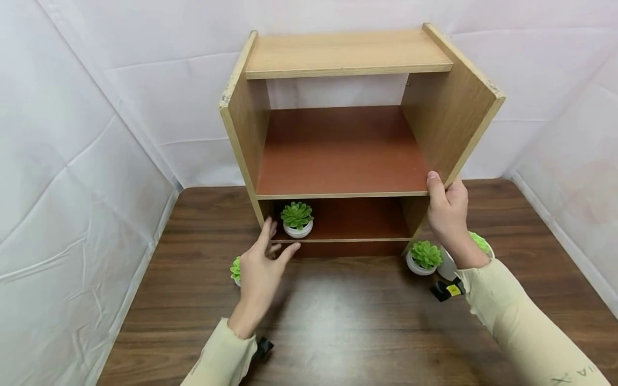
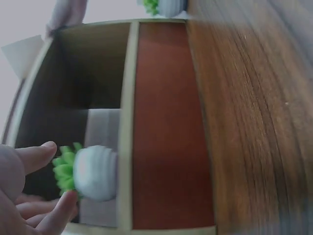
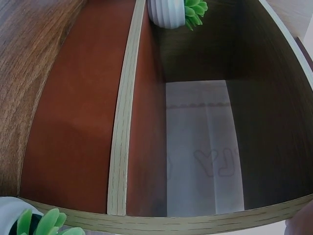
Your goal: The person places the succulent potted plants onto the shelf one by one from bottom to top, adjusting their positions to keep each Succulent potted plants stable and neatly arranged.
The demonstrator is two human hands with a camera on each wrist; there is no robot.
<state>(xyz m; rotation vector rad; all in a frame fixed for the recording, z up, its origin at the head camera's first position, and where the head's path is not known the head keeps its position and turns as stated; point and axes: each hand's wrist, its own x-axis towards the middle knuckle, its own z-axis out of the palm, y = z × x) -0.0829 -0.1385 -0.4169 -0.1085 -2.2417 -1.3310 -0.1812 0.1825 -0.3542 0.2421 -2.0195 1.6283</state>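
Observation:
A two-tier wooden shelf unit [image 1: 338,153] with red-brown boards stands on the table. On its lower board, toward the left, sits a small green succulent in a white pot [image 1: 297,219]. My left hand [image 1: 260,271] is beside this pot, thumb and fingers spread. In the left wrist view, the fingers [image 2: 57,213] stand around the leafy side of the succulent [image 2: 93,172], with a gap between them. My right hand [image 1: 448,212] grips the unit's right side panel, thumb on the inner face and the other fingers behind the edge.
Another potted succulent [image 1: 424,257] stands on the table [image 1: 338,321] by the unit's right foot. One more succulent [image 1: 480,243] shows behind my right wrist, and another [image 1: 235,269] is partly hidden by my left hand. White cloth [image 1: 120,107] hangs around the table.

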